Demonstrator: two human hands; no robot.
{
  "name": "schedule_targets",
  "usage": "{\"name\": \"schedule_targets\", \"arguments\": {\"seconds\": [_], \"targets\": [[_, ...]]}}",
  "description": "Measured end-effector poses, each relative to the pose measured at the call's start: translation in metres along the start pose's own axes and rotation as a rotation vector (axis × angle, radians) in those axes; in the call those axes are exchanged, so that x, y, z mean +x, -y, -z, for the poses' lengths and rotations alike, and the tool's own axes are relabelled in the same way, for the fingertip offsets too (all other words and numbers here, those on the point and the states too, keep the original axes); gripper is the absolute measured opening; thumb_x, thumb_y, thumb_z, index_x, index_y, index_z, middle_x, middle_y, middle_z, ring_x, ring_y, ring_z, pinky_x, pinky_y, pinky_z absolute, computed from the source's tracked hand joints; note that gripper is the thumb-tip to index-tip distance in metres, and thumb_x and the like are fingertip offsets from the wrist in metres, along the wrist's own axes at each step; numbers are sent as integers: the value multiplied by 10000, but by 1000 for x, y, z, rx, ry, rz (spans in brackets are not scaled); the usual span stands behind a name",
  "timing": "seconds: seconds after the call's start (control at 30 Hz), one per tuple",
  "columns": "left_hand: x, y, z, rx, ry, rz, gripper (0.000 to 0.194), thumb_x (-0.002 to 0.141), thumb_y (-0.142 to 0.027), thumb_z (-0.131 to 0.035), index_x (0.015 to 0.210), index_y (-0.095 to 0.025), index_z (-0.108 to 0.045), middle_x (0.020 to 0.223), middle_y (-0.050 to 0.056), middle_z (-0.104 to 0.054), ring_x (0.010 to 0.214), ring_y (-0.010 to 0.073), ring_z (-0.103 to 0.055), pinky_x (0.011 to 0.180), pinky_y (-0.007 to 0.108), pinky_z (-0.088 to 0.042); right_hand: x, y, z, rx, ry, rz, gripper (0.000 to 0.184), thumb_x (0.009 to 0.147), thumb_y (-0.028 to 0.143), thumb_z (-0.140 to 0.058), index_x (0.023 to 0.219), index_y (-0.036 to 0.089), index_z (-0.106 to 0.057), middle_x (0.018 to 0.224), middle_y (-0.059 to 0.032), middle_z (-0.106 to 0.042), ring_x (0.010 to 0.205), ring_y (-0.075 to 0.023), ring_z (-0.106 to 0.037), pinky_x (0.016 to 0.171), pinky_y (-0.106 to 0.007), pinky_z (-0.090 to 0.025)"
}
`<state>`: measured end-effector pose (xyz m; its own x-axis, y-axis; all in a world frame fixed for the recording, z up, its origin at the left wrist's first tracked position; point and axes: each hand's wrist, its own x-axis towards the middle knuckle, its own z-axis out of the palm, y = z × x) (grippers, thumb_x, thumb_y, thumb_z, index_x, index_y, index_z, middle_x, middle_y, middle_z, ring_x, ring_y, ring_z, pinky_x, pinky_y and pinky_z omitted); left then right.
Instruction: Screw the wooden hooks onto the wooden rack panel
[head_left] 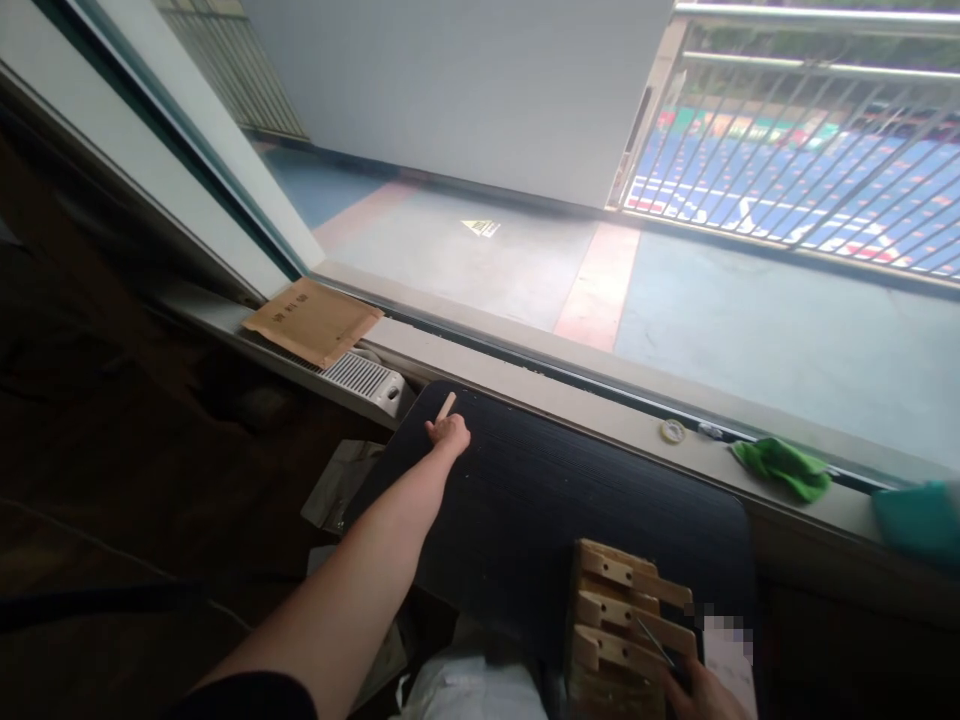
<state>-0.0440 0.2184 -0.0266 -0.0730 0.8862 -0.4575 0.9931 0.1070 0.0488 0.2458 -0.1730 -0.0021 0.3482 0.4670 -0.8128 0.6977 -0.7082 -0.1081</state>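
Black tabletop [525, 490] beside window: left hand [448, 434] grip closed around small pale wooden stick [447, 404], far-left corner; right hand [709, 692] grip holding thin dark-handled metal tool [658, 644] over light-brown drilled wooden strips [616, 616].

Envelope lettering [291, 307], triangle sign [478, 228] — both unreadable

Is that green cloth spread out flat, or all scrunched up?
Scrunched up: the green cloth lies in a bunched, wrinkled heap on the window ledge.
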Motion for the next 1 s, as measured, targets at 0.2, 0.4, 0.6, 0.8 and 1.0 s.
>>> {"name": "schedule_targets", "arguments": {"seconds": [0.2,0.4,0.6,0.8,1.0], "targets": [[5,-10,4,-14,-51,13,247,725,-291,-598,833,-69,-604,1007,206,-624,1060,323,-510,913,463,-290,-20,22,12,-59,-45,-73,366,816,449,-367,976,211,-596,990,-107,-671,939,-275,-611,729,-354,-447],[-59,-42,5,-452,-123,-98,203,690,-290,-582,813,-140,-641,857,81,-673,833,220,-609,746,309,-449,-26,29,19,-76,-86,-41,366,825,420,-364,958,175,-601,983,-130,-665,941,-267,-608,750,-347,-433],[-208,-66,-43,-897,123,-341,323,679,-229,-542,970,-125,-638,708,23,-671,626,129,-605,604,226,-475,-27,26,20,-46,-127,17,394,812,411,-381,987,139,-606,1010,-147,-653,950,-277,-603,746,-362,-445],[-282,-70,-78,-799,181,-439,170,678,-187,-512,769,-147,-650,761,31,-690,722,149,-629,657,223,-487,-25,21,22,-4,-156,102,359,793,347,-419,986,127,-625,1001,-149,-660,928,-270,-614,724,-348,-459],[-298,-66,-97,-695,117,-502,175,696,-164,-499,784,-156,-651,783,25,-689,741,147,-627,696,228,-473,-25,21,24,42,-163,130,347,788,335,-442,981,126,-641,1014,-160,-656,927,-268,-618,710,-331,-461]]}}
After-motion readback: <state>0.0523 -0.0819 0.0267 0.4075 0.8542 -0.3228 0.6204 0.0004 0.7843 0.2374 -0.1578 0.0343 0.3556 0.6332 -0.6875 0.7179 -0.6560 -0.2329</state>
